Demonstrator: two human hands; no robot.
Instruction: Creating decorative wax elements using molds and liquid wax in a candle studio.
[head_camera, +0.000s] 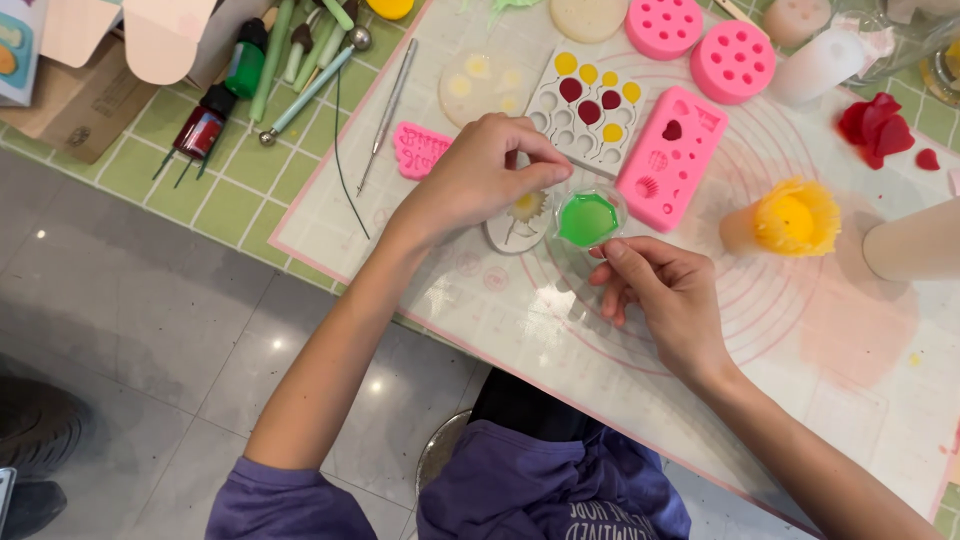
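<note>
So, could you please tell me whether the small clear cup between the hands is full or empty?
Filled: the small clear cup holds bright green liquid nearly to its rim, steadied by the right hand.

Flower mould (520, 222) half under left hand (478, 175)

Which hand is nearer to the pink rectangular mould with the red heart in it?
Right, though only slightly. The right hand sits just below the pink rectangular mould, holding the small cup of green liquid. The left hand is off to the mould's left, past the white mould.
</note>
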